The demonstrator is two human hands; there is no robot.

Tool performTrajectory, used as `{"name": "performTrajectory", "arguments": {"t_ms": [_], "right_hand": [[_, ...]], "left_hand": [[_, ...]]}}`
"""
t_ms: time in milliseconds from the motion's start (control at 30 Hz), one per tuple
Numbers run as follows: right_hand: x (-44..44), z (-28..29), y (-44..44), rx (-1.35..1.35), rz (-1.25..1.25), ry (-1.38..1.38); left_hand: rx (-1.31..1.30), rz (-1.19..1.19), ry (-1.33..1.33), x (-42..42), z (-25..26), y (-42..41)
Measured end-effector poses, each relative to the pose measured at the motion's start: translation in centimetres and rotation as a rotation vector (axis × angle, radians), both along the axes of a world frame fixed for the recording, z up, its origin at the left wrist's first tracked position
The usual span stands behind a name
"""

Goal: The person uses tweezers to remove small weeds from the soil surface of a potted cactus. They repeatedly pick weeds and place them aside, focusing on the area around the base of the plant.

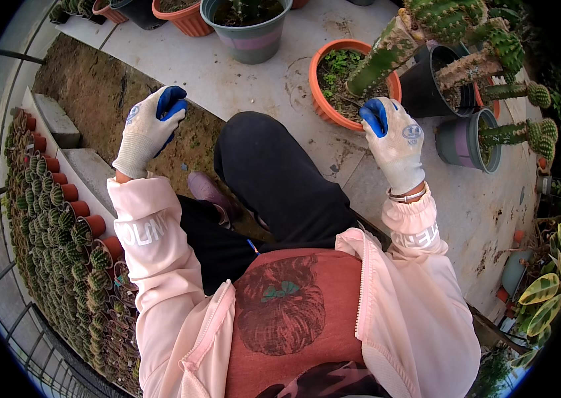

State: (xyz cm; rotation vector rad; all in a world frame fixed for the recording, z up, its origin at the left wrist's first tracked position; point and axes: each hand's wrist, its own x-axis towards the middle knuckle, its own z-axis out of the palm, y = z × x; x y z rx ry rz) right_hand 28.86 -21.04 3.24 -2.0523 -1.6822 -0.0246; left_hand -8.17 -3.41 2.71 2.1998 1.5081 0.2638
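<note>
My left hand (pixel 153 127), in a white knit glove with blue-coated fingers, is raised above a strip of bare soil (pixel 96 84). Its fingers are curled in, and nothing shows between them. My right hand (pixel 392 142) wears the same kind of glove and is at the near rim of an orange plastic pot (pixel 318 92). A thin dark rod (pixel 351 101) runs from its pinched fingertips in over the pot's soil; what it is I cannot make out. In that pot a thick columnar cactus (pixel 377 62) leans to the right, with small green weeds (pixel 338 67) beside it.
A black pot (pixel 417 82) and a grey-green pot (pixel 461 142) with leaning, spiny cacti stand to the right. Another grey-green pot (pixel 248 40) is at the back of the pale slab (pixel 270 89). Many small potted cacti (pixel 56 224) line the left. My knee (pixel 275 159) is between my hands.
</note>
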Motion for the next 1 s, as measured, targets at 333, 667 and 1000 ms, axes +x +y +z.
{"name": "performTrajectory", "arguments": {"t_ms": [333, 667, 1000], "right_hand": [[0.5, -0.8, 0.2, 0.066, 0.003, 0.08], [0.3, -1.1, -0.6, 0.126, 0.022, 0.374], [-12.1, 0.2, 4.5, 0.067, 0.617, 0.273]], "left_hand": [[-0.01, -0.031, -0.01, -0.3, -1.0, 0.5], [0.006, -0.056, -0.101, 0.3, 0.3, -0.1], [0.159, 0.015, -0.051, -0.6, 1.4, -0.3]]}}
